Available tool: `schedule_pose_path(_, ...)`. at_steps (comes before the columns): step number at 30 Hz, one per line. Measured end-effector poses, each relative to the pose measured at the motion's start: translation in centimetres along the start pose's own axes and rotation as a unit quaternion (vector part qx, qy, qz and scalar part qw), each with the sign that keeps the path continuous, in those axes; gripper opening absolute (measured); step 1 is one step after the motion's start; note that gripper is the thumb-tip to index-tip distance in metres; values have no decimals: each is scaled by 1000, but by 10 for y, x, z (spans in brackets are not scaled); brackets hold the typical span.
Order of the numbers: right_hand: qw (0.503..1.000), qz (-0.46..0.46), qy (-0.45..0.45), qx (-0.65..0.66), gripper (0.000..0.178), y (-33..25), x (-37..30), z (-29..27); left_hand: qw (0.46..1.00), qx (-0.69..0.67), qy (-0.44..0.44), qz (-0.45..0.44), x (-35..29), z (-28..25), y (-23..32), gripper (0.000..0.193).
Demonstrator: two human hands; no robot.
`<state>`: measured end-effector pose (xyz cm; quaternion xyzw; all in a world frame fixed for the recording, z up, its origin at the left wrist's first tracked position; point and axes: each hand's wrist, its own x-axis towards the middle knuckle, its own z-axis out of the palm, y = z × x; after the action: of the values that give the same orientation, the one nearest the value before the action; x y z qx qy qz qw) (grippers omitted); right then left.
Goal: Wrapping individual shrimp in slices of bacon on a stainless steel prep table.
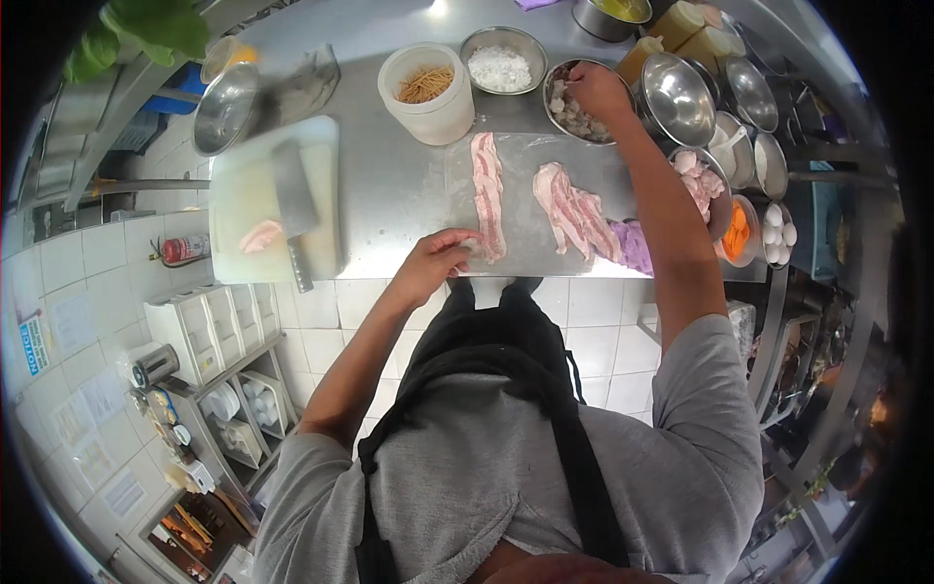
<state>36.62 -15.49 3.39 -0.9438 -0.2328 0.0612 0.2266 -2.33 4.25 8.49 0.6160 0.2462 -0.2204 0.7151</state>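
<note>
A long strip of raw bacon (488,195) lies lengthwise on a clear plastic sheet (520,219) on the steel table. At its near end my left hand (435,265) is closed, thumb and fingers around a small pale piece (472,246) that looks like raw shrimp. My right hand (597,92) reaches into a steel bowl (551,107) of greyish raw pieces, apparently shrimp. Its fingers are bent down among them, and their tips are hidden. Several overlapping bacon strips (572,209) rest right of the single one, beside a crumpled purple cloth or bag (633,245).
Left, a cutting board (326,224) carries a cleaver (295,190) and a meat piece (261,236). Behind stand a white tub (428,122) of toothpicks and a bowl of white powder (500,68). At right are steel bowls (678,92), pink meat (697,182) and eggs (775,234).
</note>
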Motion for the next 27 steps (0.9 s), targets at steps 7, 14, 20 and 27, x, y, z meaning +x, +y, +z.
schedule_pose_path(7, 863, 129, -33, 487, 19, -25, -48, -63, 996, -22, -1, 90, 56, 31, 48, 32)
schedule_pose_path(14, 820, 31, -128, 557, 22, -48, -99, -115, 968, 91, 57, 226, 178, 77, 151, 36)
schedule_pose_path(20, 925, -13, -117, 360, 23, -83, -119, -89, 981, 43, -94, 167, 100, 34, 155, 41)
schedule_pose_path(27, 983, -59, -94, 145, 13, -112, -239, 31, 988, 35, 29, 147, 70, -12, 0, 38)
